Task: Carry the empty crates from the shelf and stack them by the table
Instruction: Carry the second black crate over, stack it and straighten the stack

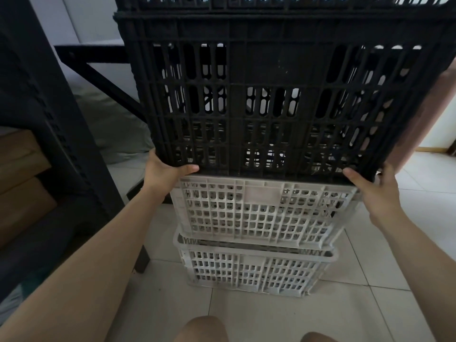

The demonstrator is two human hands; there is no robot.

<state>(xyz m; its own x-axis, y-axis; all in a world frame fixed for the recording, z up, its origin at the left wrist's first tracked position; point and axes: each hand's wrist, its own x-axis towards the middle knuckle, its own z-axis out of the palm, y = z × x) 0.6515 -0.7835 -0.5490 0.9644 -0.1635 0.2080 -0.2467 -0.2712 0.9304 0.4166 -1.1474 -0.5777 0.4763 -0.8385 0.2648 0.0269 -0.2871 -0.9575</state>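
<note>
seating tall black slatted plastic crate (266,95) on two stacked grey lattice plastic crates (259,233); my left hand (165,169) and right hand (372,186) grip its lower corners. next, i judge: align, release.

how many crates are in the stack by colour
black crate: 1 whole in view, with left hand and right hand at its bottom corners; another black edge above is cut off
white crates: 2
total: 3

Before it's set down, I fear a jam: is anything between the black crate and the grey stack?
Nothing visible. The black crate, held at its bottom corners by the left hand and right hand, sits right over the upper grey crate.
</note>
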